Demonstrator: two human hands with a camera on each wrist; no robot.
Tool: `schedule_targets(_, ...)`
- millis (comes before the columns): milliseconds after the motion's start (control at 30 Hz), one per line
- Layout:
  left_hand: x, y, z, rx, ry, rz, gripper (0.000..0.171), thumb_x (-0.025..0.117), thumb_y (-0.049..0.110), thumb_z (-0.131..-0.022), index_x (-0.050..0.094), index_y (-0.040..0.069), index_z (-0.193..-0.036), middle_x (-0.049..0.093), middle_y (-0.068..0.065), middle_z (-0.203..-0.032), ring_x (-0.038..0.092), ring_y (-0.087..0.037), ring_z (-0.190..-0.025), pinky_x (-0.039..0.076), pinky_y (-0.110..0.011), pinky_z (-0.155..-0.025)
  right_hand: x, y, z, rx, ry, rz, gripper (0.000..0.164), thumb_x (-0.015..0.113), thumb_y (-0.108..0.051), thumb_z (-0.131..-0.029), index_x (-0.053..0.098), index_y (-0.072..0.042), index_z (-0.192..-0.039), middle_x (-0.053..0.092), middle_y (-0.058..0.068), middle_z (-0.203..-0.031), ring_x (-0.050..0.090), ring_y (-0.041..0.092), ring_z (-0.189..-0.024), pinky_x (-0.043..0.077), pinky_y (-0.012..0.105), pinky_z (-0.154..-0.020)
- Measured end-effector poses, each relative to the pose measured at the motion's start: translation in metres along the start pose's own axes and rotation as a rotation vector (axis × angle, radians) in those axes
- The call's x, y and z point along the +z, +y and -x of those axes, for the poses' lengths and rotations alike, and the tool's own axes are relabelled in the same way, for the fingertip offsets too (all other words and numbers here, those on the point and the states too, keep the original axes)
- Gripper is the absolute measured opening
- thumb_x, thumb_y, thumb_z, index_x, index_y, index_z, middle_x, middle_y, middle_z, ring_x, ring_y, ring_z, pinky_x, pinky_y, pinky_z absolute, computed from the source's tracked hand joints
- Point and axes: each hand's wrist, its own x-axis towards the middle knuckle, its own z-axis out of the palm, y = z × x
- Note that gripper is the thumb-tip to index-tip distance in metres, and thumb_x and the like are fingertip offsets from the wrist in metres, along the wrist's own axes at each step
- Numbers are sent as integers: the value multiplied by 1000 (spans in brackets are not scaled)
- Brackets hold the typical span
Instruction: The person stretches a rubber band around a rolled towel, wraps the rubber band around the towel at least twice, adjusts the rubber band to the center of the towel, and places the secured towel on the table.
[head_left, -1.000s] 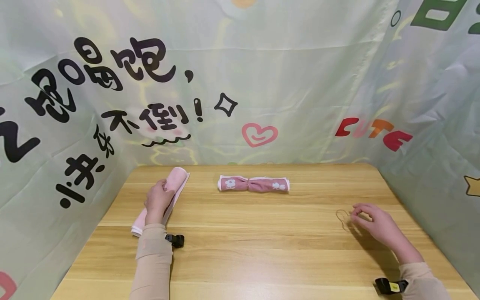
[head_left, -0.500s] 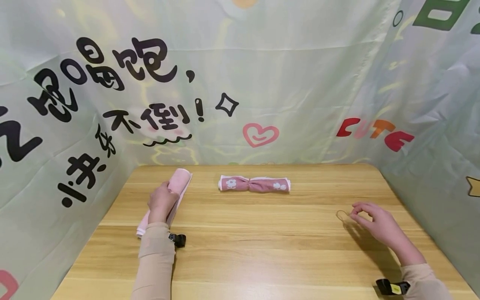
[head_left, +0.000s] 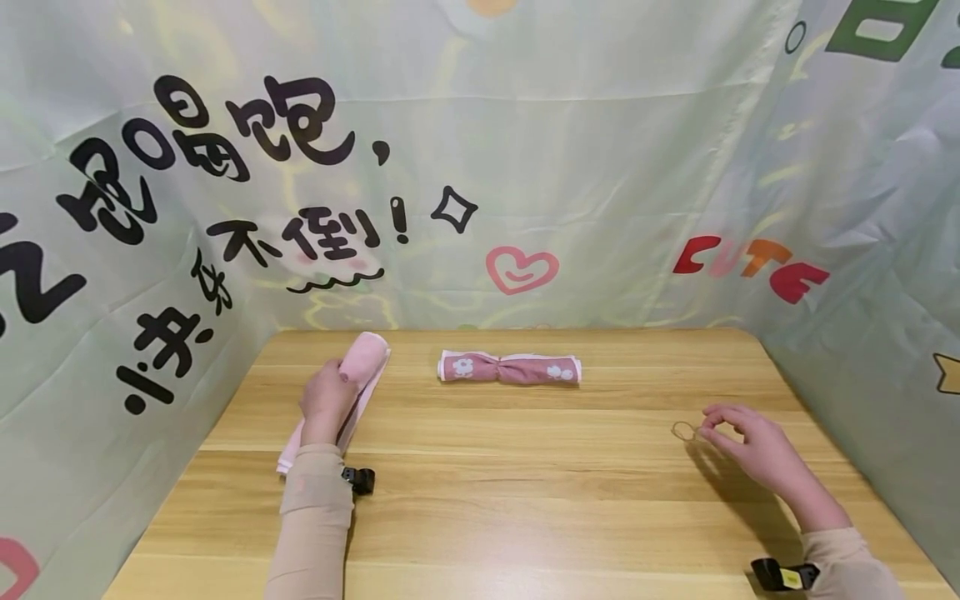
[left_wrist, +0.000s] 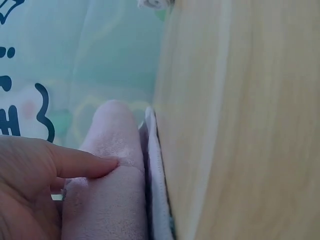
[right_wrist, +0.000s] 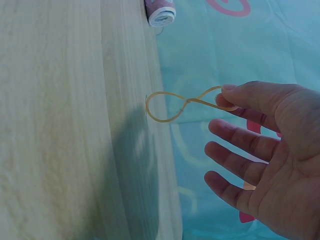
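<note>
My left hand (head_left: 327,402) grips a pink rolled towel (head_left: 365,360) that lies slanted on the left of the table. In the left wrist view the thumb presses on the plush roll, and a loose flap of the towel stands along its right side. The other fingers are mostly hidden behind the roll. Over the right part of the table, my right hand (head_left: 756,448) pinches a thin tan rubber band (right_wrist: 187,100) between thumb and forefinger. The band hangs twisted into a figure eight, while the remaining fingers spread apart below it.
A second rolled towel (head_left: 528,370), darker pink with white flowers and cinched at its middle, lies near the back of the wooden table (head_left: 525,500). Printed cloth walls (head_left: 600,167) enclose the back and both sides.
The left hand and its towel have shifted slightly to the right, the towel's far end tipping up a little. The rubber band has twisted into a smaller loop at the right fingertips.
</note>
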Motion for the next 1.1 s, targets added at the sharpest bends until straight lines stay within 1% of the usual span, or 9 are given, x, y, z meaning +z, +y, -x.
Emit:
schedule_targets(33,0,1,0,12,10,-5,48,48,15,-90,48,4,-137,57,-27,-132,55,-48,-116,42,-60,-88,0,-1,0,-1,-3,-5,10,75,-17,-84,67,-21,-81,69,16,-109,57,4,-95,53,31,-72)
schedule_targets(167,0,6,-1,47,55,-12,44,49,16,-90,53,6,-133,61,-25,-127,58,-47,-111,45,-58,-84,-1,-3,-1,-2,-12,-10,10,75,-17,-85,67,-20,-81,69,16,-109,60,13,-96,54,37,-73)
schedule_targets(233,-1,9,-1,70,85,-8,43,51,16,-89,55,7,-130,63,-24,-125,60,-47,-108,45,-58,-82,-1,-4,-2,-1,-16,-21,9,75,-17,-85,67,-20,-81,69,16,-109,59,8,-96,54,37,-74)
schedule_targets(300,-2,12,0,95,122,5,43,53,15,-87,57,8,-129,64,-23,-122,61,-47,-106,46,-58,-81,-1,-4,-3,-2,-9,-27,10,75,-16,-84,67,-20,-81,70,16,-108,56,-1,-95,53,33,-73)
schedule_targets(433,-4,18,2,151,179,33,44,57,14,-86,58,9,-129,65,-22,-119,60,-45,-106,45,-59,-83,-1,-4,-3,-3,-3,-40,9,75,-17,-85,66,-20,-82,70,15,-107,49,-13,-94,52,30,-71)
schedule_targets(567,-3,24,3,195,208,55,45,57,11,-85,59,11,-130,65,-20,-120,59,-43,-109,44,-60,-87,0,-4,-3,2,-3,-48,9,74,-17,-85,66,-20,-82,70,15,-107,48,-14,-94,52,29,-71)
schedule_targets(767,-1,29,5,283,285,52,38,62,15,-85,64,14,-123,67,-18,-115,60,-41,-103,44,-58,-83,1,-4,-2,6,3,-63,9,74,-17,-86,66,-20,-82,70,15,-106,46,-17,-94,51,26,-71)
schedule_targets(867,-1,32,5,334,317,51,36,65,16,-83,65,12,-119,67,-17,-111,61,-39,-99,45,-54,-82,2,-4,-2,3,6,-70,9,74,-16,-85,66,-20,-82,71,15,-106,45,-18,-94,50,24,-70)
schedule_targets(1100,-1,43,9,445,320,62,37,66,13,-80,64,7,-117,66,-18,-108,61,-38,-94,47,-50,-79,3,-4,-2,-13,22,-74,10,75,-14,-84,66,-19,-82,71,13,-103,46,-18,-93,50,24,-70)
